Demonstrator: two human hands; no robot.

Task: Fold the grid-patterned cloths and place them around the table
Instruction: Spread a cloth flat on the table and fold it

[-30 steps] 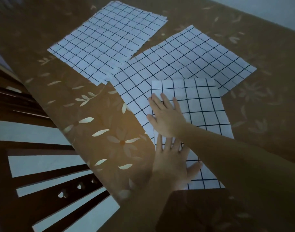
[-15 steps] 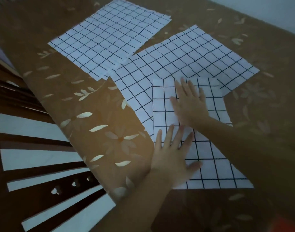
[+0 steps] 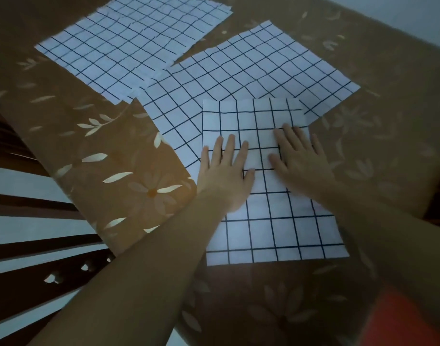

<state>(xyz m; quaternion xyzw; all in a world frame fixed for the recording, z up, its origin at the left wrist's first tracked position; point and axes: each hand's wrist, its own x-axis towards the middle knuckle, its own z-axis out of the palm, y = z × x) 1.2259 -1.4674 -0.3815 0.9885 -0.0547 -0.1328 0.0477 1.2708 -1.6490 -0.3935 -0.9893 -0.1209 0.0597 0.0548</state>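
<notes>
Three white cloths with a dark grid lie on the brown flowered tablecloth point(image 3: 119, 176). The nearest cloth point(image 3: 271, 231) is folded into a narrower rectangle and lies over the corner of the middle cloth point(image 3: 251, 73). A third cloth point(image 3: 131, 43) lies flat at the far left, its edge under the middle one. My left hand point(image 3: 225, 178) presses flat on the folded cloth's left side, fingers spread. My right hand point(image 3: 298, 161) lies flat beside it on the right half. Neither hand grips anything.
Dark wooden chair backs point(image 3: 39, 275) stand along the table's left edge, with pale floor between the slats. An orange-red patch point(image 3: 408, 323) shows at the bottom right. A pale wall point(image 3: 413, 13) lies beyond the table's far right edge.
My right hand slid from the folded cloth's left side across to its right half. My left hand moved up beside it. The view shifted closer.
</notes>
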